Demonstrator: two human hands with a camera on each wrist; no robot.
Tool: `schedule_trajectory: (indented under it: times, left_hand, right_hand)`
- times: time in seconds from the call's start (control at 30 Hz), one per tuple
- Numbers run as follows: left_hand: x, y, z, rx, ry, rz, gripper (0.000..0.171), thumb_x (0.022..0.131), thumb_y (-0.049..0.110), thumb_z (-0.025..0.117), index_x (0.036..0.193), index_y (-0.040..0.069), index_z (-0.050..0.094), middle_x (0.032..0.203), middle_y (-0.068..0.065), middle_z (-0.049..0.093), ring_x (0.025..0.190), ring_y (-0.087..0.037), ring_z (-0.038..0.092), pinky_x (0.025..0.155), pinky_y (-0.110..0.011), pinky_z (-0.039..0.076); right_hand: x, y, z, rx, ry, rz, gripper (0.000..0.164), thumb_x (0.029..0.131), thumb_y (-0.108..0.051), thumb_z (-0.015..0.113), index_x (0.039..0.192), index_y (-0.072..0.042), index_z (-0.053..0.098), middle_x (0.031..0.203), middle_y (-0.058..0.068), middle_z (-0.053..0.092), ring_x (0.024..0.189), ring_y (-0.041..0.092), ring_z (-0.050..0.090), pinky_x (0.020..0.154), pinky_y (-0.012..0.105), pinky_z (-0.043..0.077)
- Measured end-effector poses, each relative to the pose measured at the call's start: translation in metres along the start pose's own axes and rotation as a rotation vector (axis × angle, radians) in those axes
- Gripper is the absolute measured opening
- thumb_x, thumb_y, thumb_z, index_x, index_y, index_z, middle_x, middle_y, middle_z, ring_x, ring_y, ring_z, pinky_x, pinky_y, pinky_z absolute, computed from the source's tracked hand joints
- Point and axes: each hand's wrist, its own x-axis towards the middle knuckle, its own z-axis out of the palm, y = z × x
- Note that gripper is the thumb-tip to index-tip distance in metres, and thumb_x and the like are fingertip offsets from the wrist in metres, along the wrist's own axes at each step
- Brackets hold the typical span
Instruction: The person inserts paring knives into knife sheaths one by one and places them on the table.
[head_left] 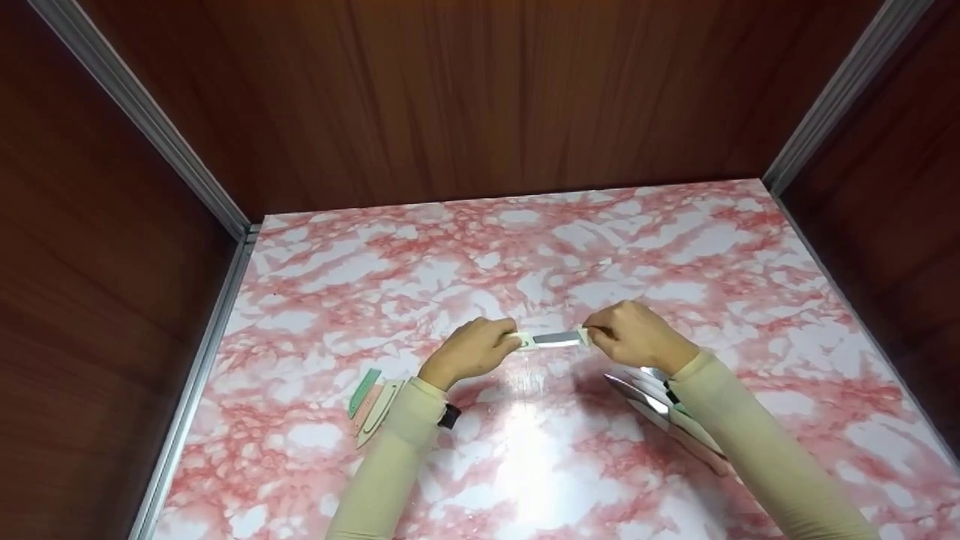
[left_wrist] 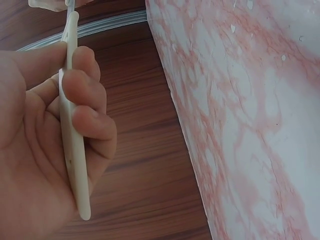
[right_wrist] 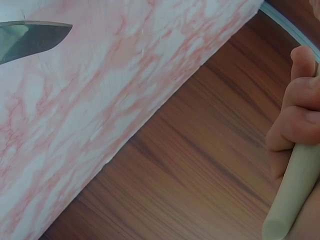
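My left hand grips a flat cream blade sheath, its fingers curled round it. A knife with a short grey blade lies level between the two hands. The right hand holds the knife's cream handle, which runs down through the curled fingers in the right wrist view. The blade's left end meets the sheath's mouth; how far inside it sits is hidden. Both hands are above the middle of the table.
The marbled pink-and-white table has dark wood panels behind it. Green, pink and cream sheaths lie beside the left forearm. Several knives with bare blades lie under the right forearm, one blade pointing inward.
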Motion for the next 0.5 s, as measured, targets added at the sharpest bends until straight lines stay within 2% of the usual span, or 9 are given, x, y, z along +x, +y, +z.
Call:
schedule_trajectory:
  times: [0.2, 0.5]
  left_hand:
    - [-0.0001, 0.0034, -0.0012, 0.002, -0.009, -0.013, 0.023, 0.099, 0.031, 0.048, 0.081, 0.017, 0.051, 0.06, 0.007, 0.036, 0.052, -0.008, 0.029, 0.051, -0.025, 0.028]
    - [0.0022, 0.0048, 0.0008, 0.026, -0.008, -0.018, 0.021, 0.099, 0.031, 0.049, 0.084, 0.017, 0.054, 0.062, 0.009, 0.038, 0.054, -0.008, 0.033, 0.052, -0.025, 0.029]
  right_hand:
    - [0.0016, 0.0, 0.0028, 0.009, -0.001, -0.003, 0.028, 0.084, -0.006, 0.057, 0.061, -0.02, 0.05, 0.053, -0.014, 0.036, 0.046, 0.001, 0.028, 0.045, 0.022, 0.025]
    - [0.0063, -0.0023, 0.0063, 0.018, -0.012, -0.024, 0.024, 0.086, -0.01, 0.058, 0.065, -0.019, 0.055, 0.054, -0.014, 0.038, 0.047, 0.001, 0.032, 0.047, 0.023, 0.031]
